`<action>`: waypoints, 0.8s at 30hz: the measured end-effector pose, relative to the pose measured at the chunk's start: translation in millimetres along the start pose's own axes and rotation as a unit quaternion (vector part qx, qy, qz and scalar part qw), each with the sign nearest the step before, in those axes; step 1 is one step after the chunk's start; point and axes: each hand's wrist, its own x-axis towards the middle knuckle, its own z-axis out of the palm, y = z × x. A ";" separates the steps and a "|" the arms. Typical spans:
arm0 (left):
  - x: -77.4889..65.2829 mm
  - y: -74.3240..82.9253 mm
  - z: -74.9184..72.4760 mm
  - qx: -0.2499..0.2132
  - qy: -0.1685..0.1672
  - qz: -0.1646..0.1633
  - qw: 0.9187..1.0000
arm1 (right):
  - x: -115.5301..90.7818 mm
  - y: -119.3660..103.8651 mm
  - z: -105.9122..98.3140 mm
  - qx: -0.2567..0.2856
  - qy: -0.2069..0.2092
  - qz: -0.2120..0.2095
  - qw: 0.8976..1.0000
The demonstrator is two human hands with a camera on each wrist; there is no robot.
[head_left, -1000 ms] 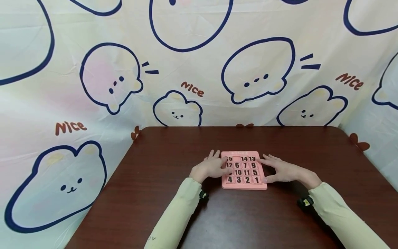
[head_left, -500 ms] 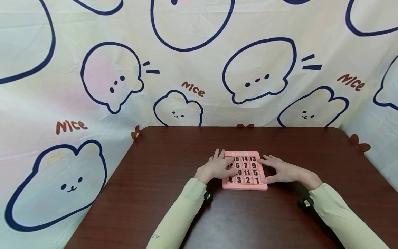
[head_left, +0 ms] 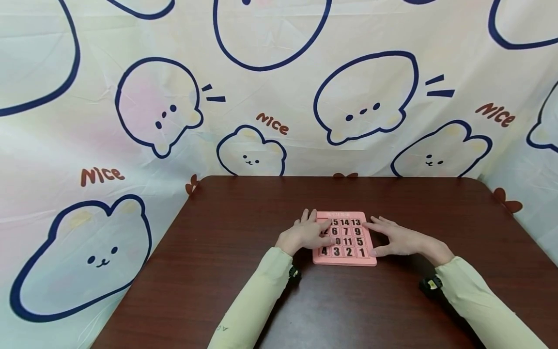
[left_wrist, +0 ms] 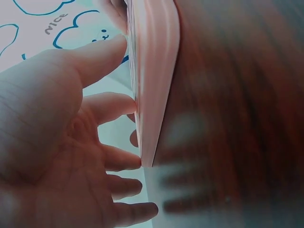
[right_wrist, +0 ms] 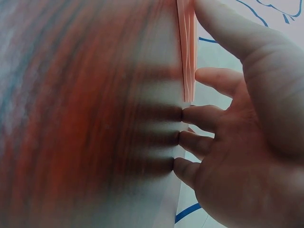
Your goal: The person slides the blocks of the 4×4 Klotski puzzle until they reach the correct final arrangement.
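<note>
A pink number slide puzzle lies flat on the table, with black-numbered square tiles in a grid. My left hand reaches over its left side, index fingertip on the top row beside the 15 tile, thumb over the third row. It hides the top-left cell and parts of the tiles near it. In the left wrist view the fingers are spread and fairly straight along the puzzle's upper face. My right hand rests at the right edge, thumb and index finger against the frame. The right wrist view shows its other fingertips on the tabletop.
The dark brown wooden table extends on all sides of the puzzle. A cartoon-printed cloth hangs behind the table and along its sides.
The 15 tile has slid one cell right, into the gap that was in the top row. My left hand has moved right with it. My right hand has stayed at the edge.
</note>
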 end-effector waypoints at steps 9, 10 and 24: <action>2.6 -8.6 -2.8 -0.031 0.013 0.010 0.999 | 0.3 1.2 0.3 0.001 0.001 0.000 1.000; 3.2 -10.8 -3.6 -0.033 0.017 0.012 0.999 | 0.5 1.2 0.3 0.000 0.002 0.000 1.000; 9.0 -31.3 -9.5 -0.045 0.035 0.000 0.998 | 0.3 0.4 -0.4 0.000 0.000 -0.002 1.000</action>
